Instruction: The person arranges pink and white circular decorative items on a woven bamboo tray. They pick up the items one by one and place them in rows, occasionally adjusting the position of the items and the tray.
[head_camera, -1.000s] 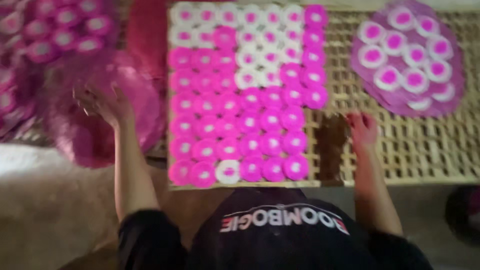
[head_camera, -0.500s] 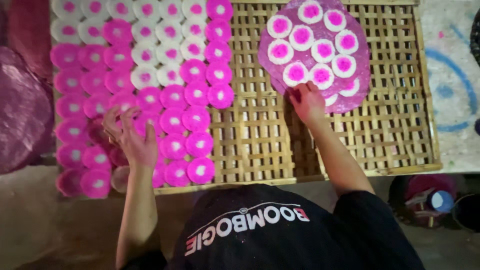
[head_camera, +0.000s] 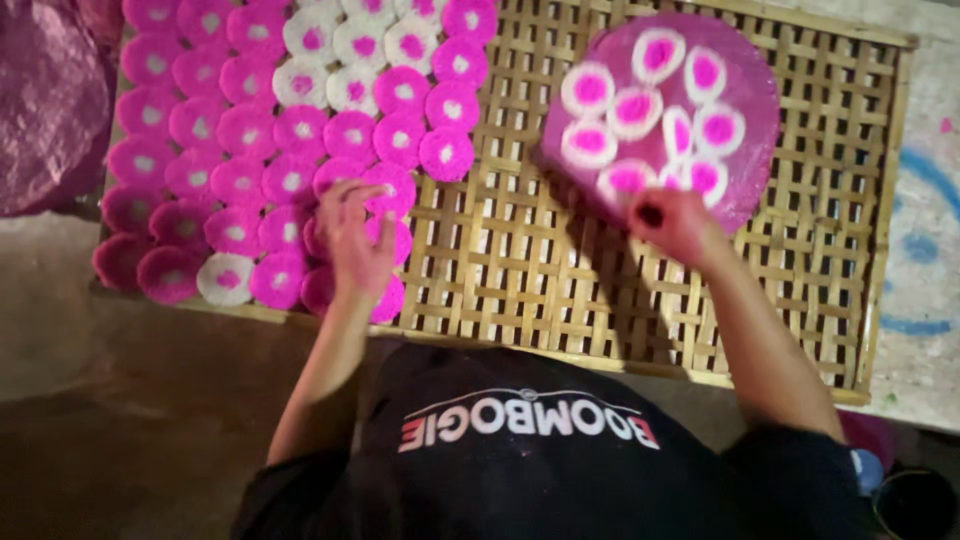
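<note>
Pink and white round discs (head_camera: 300, 130) lie in tight rows on left part of woven bamboo tray (head_camera: 520, 260), mostly pink with white centres, a few white with pink centres near top. Left hand (head_camera: 355, 240) sits over bottom right corner of the rows, fingers spread and loosely curled, touching discs there; cannot tell if it grips one. Right hand (head_camera: 672, 222) at lower edge of round pink plate (head_camera: 740, 110), fingers pinched together at plate rim next to a white disc with pink centre (head_camera: 627, 180); whether it holds the disc or the plate edge is unclear. Plate rests on right part of tray, carries about nine white-rimmed pink discs clustered together. Bare lattice between rows and plate. Crumpled pink sheet (head_camera: 50, 100) at far left, off the tray. Person's dark shirt (head_camera: 540, 460) fills bottom centre. Blue paint marks on pale floor (head_camera: 930, 250) at right
</note>
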